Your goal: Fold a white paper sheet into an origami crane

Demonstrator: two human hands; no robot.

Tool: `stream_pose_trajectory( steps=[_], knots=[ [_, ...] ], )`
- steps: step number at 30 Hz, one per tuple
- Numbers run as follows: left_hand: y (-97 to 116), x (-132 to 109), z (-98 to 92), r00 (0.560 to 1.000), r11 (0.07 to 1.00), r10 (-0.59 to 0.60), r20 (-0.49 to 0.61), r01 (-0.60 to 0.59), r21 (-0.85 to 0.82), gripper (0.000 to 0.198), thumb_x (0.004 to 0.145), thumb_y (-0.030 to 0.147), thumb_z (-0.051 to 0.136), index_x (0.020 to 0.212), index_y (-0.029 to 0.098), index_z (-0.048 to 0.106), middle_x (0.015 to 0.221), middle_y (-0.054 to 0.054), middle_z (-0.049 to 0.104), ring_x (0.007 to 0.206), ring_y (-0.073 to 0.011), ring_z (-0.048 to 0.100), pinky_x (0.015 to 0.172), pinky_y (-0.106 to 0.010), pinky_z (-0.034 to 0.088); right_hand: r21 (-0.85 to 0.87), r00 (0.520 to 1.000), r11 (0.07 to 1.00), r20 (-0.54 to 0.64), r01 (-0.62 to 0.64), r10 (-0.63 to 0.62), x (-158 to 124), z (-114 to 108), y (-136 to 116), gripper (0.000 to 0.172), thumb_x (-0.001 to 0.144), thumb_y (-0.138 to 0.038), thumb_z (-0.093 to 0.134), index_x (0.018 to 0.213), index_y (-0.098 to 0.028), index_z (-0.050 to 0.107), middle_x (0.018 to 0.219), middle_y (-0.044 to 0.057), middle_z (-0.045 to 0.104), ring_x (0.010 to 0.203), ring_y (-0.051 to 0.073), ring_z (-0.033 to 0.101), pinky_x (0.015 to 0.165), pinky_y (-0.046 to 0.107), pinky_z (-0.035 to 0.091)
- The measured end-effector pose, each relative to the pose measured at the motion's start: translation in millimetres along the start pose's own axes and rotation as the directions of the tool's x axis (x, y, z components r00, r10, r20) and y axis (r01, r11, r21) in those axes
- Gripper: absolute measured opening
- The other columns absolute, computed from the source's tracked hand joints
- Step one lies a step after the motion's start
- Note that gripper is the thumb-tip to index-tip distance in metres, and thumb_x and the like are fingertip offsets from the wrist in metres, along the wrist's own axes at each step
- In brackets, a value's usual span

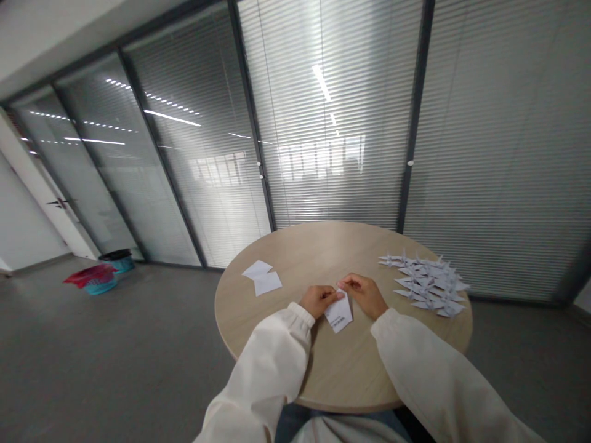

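One folded white paper point(340, 316), lower centre: left hand point(319, 300) pinches it, right hand point(368, 295) has fingertips together at its top; spiky paper shapes point(430, 284) cluster right.

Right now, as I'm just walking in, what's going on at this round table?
A person's left hand grips a printed white paper, with the right hand at its upper edge. On the round table, blank white paper lies to the left, and a cluster of pointed folded-paper shapes sits to the right.

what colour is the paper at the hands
The paper is white with dark print, seen best in the head view.
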State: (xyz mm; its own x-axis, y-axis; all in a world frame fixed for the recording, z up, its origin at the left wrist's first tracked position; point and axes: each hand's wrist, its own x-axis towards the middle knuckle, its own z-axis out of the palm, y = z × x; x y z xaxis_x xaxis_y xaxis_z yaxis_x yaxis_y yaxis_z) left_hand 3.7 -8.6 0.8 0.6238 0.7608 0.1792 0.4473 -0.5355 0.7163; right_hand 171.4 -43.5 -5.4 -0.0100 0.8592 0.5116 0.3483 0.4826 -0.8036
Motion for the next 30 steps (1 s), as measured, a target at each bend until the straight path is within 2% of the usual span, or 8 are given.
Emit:
stream_pose_trajectory(
  steps=[6, 18, 25, 30],
  knots=[
    [4.1, -0.9, -1.7, 0.999, 0.999, -0.034, -0.029, 0.034, 0.013, 0.054, 0.074, 0.062, 0.044, 0.063, 0.011, 0.059, 0.05, 0.004, 0.04, 0.049, -0.0067, 0.033, 0.046, -0.02, 0.023, 0.06, 0.999, 0.998, 0.014, -0.032, 0.031, 1.6, 0.6, -1.3, 0.027, 0.072, -0.041, 0.06, 0.073, -0.016, 0.068, 0.069, 0.003, 0.067, 0.066, 0.016, 0.06, 0.062, 0.026, 0.045],
    [1.6, -2.4, -1.7, 0.997, 0.996, 0.071, -0.015, -0.07, 0.052, 0.05, 0.079, 0.056, 0.04, 0.057, 0.013, 0.05, 0.051, 0.005, 0.034, 0.05, -0.0064, 0.029, 0.047, -0.02, 0.022, 0.138, 0.995, 0.987, 0.061, -0.086, 0.079, 1.3, 2.1, -3.6, 0.027, 0.07, -0.041, 0.062, 0.076, -0.016, 0.07, 0.074, 0.005, 0.07, 0.072, 0.02, 0.063, 0.068, 0.03, 0.048],
    [-0.6, 0.2, 0.7, 0.999, 0.999, 0.018, 0.032, -0.017, -0.031, 0.048, 0.077, 0.056, 0.044, 0.06, 0.013, 0.052, 0.051, 0.005, 0.037, 0.049, -0.0065, 0.032, 0.046, -0.019, 0.024, 0.06, 0.999, 0.997, -0.006, -0.05, 0.051, 0.9, 2.9, -0.8, 0.024, 0.071, -0.038, 0.062, 0.073, -0.015, 0.068, 0.069, 0.004, 0.067, 0.065, 0.017, 0.06, 0.063, 0.027, 0.046],
    [-2.2, 1.6, 1.0, 0.999, 0.999, -0.033, 0.024, 0.033, 0.025, 0.047, 0.075, 0.056, 0.047, 0.061, 0.012, 0.055, 0.05, 0.004, 0.04, 0.049, -0.0068, 0.032, 0.046, -0.02, 0.023, 0.029, 0.996, 0.998, -0.072, -0.058, 0.06, 3.0, 0.6, 1.9, 0.025, 0.072, -0.04, 0.061, 0.074, -0.015, 0.068, 0.07, 0.003, 0.067, 0.066, 0.016, 0.06, 0.064, 0.027, 0.045]
  ],
)
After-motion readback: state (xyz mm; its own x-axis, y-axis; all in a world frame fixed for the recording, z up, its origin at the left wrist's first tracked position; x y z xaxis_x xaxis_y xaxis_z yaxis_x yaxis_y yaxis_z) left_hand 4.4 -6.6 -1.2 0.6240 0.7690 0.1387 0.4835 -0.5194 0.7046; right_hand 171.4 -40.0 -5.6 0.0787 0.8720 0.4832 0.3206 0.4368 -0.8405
